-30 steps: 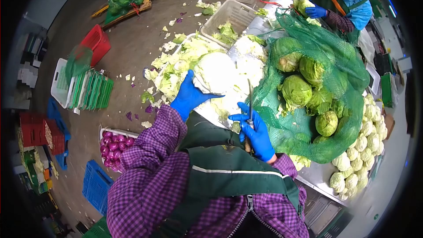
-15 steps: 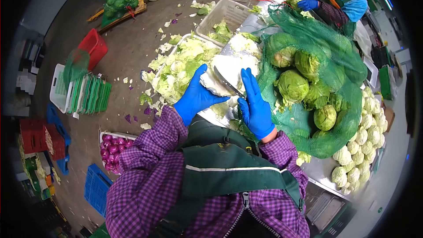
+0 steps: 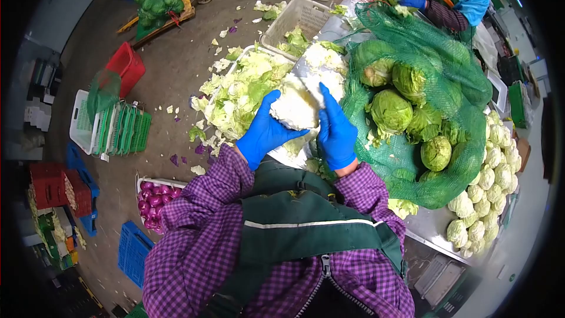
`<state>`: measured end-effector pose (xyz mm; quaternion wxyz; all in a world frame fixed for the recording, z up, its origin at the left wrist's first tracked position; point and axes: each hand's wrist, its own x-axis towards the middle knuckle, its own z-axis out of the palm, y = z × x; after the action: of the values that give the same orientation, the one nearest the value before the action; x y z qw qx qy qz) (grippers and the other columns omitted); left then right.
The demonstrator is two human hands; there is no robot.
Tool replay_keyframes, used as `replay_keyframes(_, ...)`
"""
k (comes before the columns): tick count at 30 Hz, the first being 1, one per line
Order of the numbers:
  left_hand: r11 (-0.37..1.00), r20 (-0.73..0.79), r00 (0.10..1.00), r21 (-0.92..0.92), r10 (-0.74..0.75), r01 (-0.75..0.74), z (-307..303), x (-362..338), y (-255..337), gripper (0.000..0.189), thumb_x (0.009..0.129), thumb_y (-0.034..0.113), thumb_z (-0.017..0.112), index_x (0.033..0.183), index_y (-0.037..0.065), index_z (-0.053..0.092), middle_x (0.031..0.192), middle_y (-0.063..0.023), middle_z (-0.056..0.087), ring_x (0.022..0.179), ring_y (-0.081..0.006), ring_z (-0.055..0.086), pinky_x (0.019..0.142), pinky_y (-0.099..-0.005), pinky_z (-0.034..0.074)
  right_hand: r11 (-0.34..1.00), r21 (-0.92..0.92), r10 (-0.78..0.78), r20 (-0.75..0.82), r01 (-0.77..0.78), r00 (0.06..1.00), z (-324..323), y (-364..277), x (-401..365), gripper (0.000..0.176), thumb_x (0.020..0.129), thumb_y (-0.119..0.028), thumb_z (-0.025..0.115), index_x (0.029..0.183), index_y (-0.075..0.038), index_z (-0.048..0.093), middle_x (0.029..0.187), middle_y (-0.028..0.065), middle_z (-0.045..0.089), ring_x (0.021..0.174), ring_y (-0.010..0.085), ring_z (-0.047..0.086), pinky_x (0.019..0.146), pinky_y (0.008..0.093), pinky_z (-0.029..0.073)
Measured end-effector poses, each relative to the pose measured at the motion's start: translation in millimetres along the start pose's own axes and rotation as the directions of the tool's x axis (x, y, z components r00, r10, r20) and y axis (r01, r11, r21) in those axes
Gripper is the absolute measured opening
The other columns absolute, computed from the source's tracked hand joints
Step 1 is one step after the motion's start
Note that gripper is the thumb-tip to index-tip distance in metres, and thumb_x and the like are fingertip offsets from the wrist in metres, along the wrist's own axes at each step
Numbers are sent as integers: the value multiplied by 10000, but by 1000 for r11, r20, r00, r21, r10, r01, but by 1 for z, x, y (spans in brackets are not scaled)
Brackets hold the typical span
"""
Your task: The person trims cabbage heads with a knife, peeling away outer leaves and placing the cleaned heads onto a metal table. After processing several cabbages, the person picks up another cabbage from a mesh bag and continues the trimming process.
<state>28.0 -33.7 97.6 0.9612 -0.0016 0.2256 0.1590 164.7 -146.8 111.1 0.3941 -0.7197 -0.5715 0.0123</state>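
Observation:
A pale, trimmed cabbage point(image 3: 294, 106) is cupped in my left hand point(image 3: 262, 132), the thumb under it and the fingers along its left side. Blue gloves cover both hands. My right hand point(image 3: 338, 132) is at the cabbage's right side, fingers pointing up and closed around a knife whose blade is hardly visible now. White leaf pieces point(image 3: 325, 59) lie on the metal table just beyond. To the right, a green mesh bag point(image 3: 365, 141) lies open, with several green cabbages point(image 3: 392, 112) inside it.
Crates of leaf trimmings point(image 3: 244, 82) and a partly filled crate point(image 3: 300, 17) stand left of the table. Peeled cabbages point(image 3: 485, 188) are piled at the right. A co-worker's gloved hand point(image 3: 410, 0) is at the far end. Red onions point(image 3: 156, 200) fill a crate below left.
The knife blade, plain across the cabbage before, has turned almost out of sight. My right hand has shifted slightly left and down. The co-worker's hands have moved apart.

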Motion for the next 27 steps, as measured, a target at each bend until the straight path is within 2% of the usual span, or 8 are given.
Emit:
replay_keyframes(2,997,-3,1000,-70,-28,28,-4,-2,-4,603,895,441,453,1398,122,362,1412,-131,406,1283,-340,403,1028,-593,313,988,131,-30,-373,85,927,9,8,12,364,960,-179,489,1315,-103,511,1053,138,661,684,207,639,608,283,500)
replay_keyframes(5,996,-16,998,52,-65,66,-25,-11,-6,632,879,415,460,1419,113,332,1429,-140,385,1308,-359,368,1047,-604,277,630,704,536,-90,-327,839,-17,25,33,386,985,-177,452,1349,-51,459,975,20,635,528,36,446,484,189,407)
replay_keyframes(9,990,158,981,96,-115,100,-38,-16,-1,641,866,406,485,1422,124,335,1426,-129,398,1305,-361,374,1046,-613,261,724,584,482,-46,-368,875,-36,40,49,460,917,-187,588,1347,-69,473,817,7,584,599,69,464,556,232,440)
replay_keyframes(11,992,175,978,77,-114,102,-32,-17,1,654,864,415,485,1426,121,327,1429,-130,394,1303,-361,378,1046,-613,261,943,333,52,-81,-22,995,-26,45,37,568,833,-217,690,1347,-98,480,843,39,609,612,63,441,599,238,444)
replay_keyframes(12,993,193,975,57,-115,106,-27,-18,1,666,862,424,485,1430,118,319,1432,-131,390,1301,-361,381,1046,-613,261,858,368,241,327,-358,914,-50,21,35,642,759,-254,750,1332,-114,497,1023,136,664,743,104,571,730,286,481)
replay_keyframes(15,986,120,990,153,-81,62,-23,-18,1,679,863,439,478,1433,109,310,1434,-136,385,1298,-360,387,1046,-611,264,869,274,193,580,-413,791,-65,-15,41,626,752,-274,747,1309,-104,518,1083,148,657,821,111,607,776,293,487)
replay_keyframes(19,976,149,975,168,-163,138,-38,-17,6,677,869,431,471,1433,96,304,1436,-142,379,1300,-357,387,1057,-595,261,952,267,-4,498,-149,867,-58,-8,40,439,805,-208,675,1224,-99,597,875,58,665,666,55,528,636,232,476)
replay_keyframes(27,987,155,976,70,-154,144,-21,-25,5,628,884,404,440,1413,80,338,1429,-150,388,1298,-349,391,1071,-577,259,873,355,230,307,-335,924,-39,61,34,301,824,-96,604,1120,-99,664,895,43,690,648,57,517,598,218,453)
